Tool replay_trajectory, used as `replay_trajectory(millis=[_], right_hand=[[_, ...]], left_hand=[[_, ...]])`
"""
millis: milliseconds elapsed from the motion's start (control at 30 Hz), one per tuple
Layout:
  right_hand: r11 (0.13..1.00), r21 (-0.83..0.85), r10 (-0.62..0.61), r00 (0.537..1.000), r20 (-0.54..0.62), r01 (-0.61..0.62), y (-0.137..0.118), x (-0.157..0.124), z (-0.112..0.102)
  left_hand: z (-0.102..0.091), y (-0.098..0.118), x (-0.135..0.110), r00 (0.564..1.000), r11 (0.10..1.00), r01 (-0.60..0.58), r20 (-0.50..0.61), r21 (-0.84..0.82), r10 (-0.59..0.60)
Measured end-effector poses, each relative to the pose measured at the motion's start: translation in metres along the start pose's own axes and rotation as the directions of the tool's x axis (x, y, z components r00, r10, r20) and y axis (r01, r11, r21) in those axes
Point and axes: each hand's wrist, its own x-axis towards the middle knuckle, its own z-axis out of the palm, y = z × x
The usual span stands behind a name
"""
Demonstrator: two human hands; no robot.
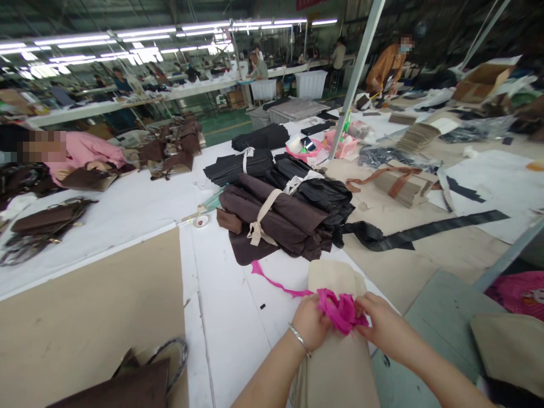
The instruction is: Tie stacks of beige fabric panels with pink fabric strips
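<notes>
A bundle of beige fabric pieces (340, 368) lies at the near edge of the white table, with a bright pink cloth strip (338, 310) bunched around its middle. One loose tail of the strip trails left across the table. My left hand (312, 322), with a silver bracelet on the wrist, is closed at the left of the pink bunch, its fingertips partly hidden. From the right, my right hand (376, 323) pinches the strip between thumb and fingers. Just beyond is a dark brown fabric bundle (272, 212) tied with a beige strip.
Black fabric bundles (310, 187) lie behind the brown one. A tape roll (201, 221) is to their left. A brown handbag (127, 379) sits at near left. A metal post (357, 79) rises from the table. A person in pink (85, 150) works at the left.
</notes>
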Motion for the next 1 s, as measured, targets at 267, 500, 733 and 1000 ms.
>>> replay_trajectory(millis=[267, 500, 733, 1000], right_hand=[[0.949, 0.189, 0.293, 0.925, -0.243, -0.251, 0.056, -0.024, 0.001], [0.382, 0.924, 0.218, 0.974, -0.059, -0.029, 0.026, -0.046, -0.06], [0.355, 0.928, 0.148, 0.987, 0.062, -0.112, 0.04, -0.075, -0.1], [0.072, 0.997, 0.171, 0.984, -0.043, 0.031, 0.041, -0.088, -0.1]], left_hand=[[0.003, 0.002, 0.004, 0.983, 0.974, 0.166, -0.054, -0.157, -0.176], [0.018, 0.031, 0.015, 0.981, 0.983, 0.185, 0.048, 0.018, -0.186], [0.022, 0.037, 0.019, 0.982, 0.976, 0.182, 0.035, 0.121, -0.187], [0.058, 0.053, 0.027, 0.992, 0.968, 0.08, 0.078, 0.237, -0.102]])
